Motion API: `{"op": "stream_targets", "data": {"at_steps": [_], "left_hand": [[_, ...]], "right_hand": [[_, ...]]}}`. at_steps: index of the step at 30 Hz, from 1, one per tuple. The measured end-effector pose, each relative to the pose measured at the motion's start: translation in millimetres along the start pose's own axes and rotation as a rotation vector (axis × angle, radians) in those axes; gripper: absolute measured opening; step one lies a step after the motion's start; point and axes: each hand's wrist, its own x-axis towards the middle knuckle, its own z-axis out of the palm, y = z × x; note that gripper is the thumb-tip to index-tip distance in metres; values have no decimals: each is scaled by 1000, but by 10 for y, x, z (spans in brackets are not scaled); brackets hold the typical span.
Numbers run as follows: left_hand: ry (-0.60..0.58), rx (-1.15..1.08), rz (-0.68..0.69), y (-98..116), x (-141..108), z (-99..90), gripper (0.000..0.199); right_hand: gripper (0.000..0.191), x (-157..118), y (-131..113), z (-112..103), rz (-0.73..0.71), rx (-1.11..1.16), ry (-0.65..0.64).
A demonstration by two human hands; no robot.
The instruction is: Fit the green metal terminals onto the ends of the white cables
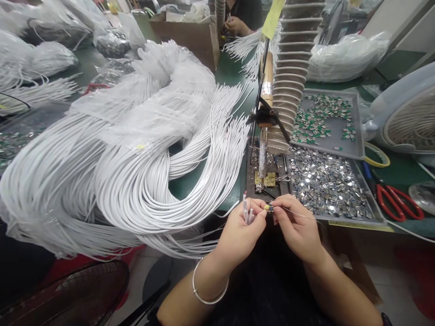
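My left hand is closed round a few white cables, whose stripped ends stick up between the fingers. Thumb and fingertips of that hand also meet a small connector piece with yellow and blue on it. On its other side, my right hand pinches at the same piece, and a thin silvery wire trails from these fingers to the right. Just beyond the hands, a soldering iron hangs tip down over a dark tray with yellow sponge pieces.
A large bundle of white cables covers the left. At right are a tray of metal connectors, a tray of green-ended connectors, red-handled pliers and a fan. A ribbed hose hangs centrally. Another person's hands show behind.
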Motion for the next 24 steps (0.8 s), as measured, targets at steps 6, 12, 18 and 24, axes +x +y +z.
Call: {"op": "stream_targets", "data": {"at_steps": [6,12,18,24], "left_hand": [[43,51,-20,-24,35,-31,18],[64,40,-31,-23,64,-78,17],[97,18,-13,30,101,-88,17],[99,-22,3,83,127,-73,17]], "right_hand": [[35,-75,24,-19,-75,58,55],[36,-118,51,64,-40,157,169],[15,-67,22,117,-20,218,293],[16,3,40,75,-151,33,254]]}}
